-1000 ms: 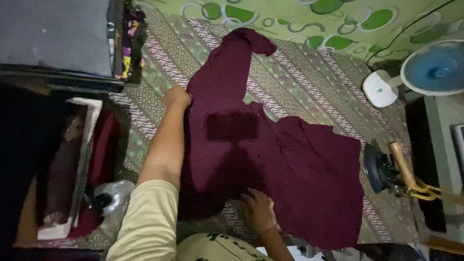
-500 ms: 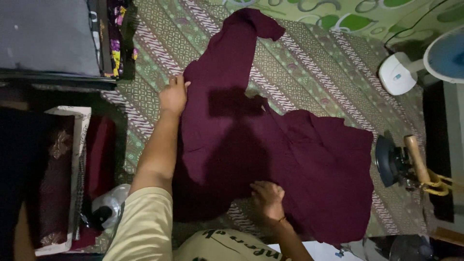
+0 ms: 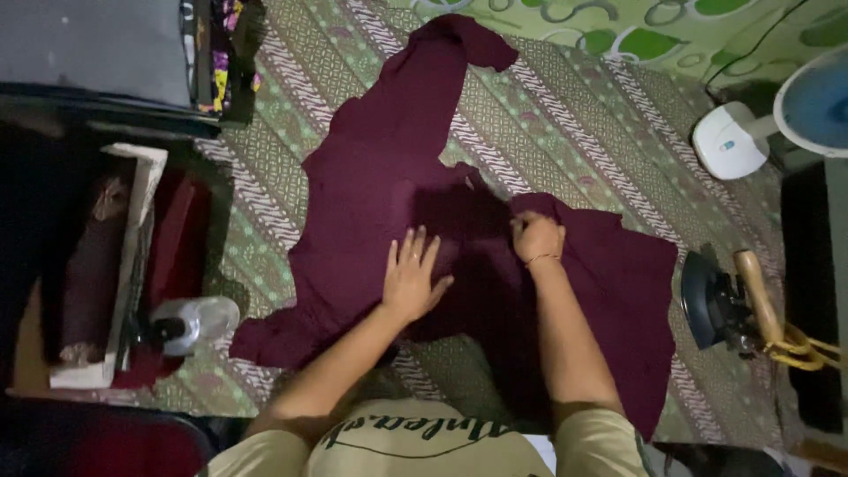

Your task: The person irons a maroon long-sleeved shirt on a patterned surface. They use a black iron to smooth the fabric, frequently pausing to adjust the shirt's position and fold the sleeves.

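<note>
A dark maroon garment point(image 3: 380, 168) lies spread on a patterned green and brown mat point(image 3: 565, 97). One sleeve runs up toward the top of the view. My left hand point(image 3: 413, 278) presses flat on the cloth near its middle, fingers apart. My right hand point(image 3: 536, 237) is closed on a fold of the maroon cloth a little to the right, with a thin bracelet at the wrist. Both forearms reach out from the bottom of the view.
A clothes iron with a wooden handle point(image 3: 729, 305) rests at the mat's right edge. A white fan base point(image 3: 729, 140) and blue fan point(image 3: 817, 102) stand at the upper right. A clear bottle point(image 3: 190, 322) and an open box point(image 3: 106, 265) sit at the left.
My left hand has come back from the garment's far left edge to its middle. My right hand has moved up from the near hem and gripped a fold.
</note>
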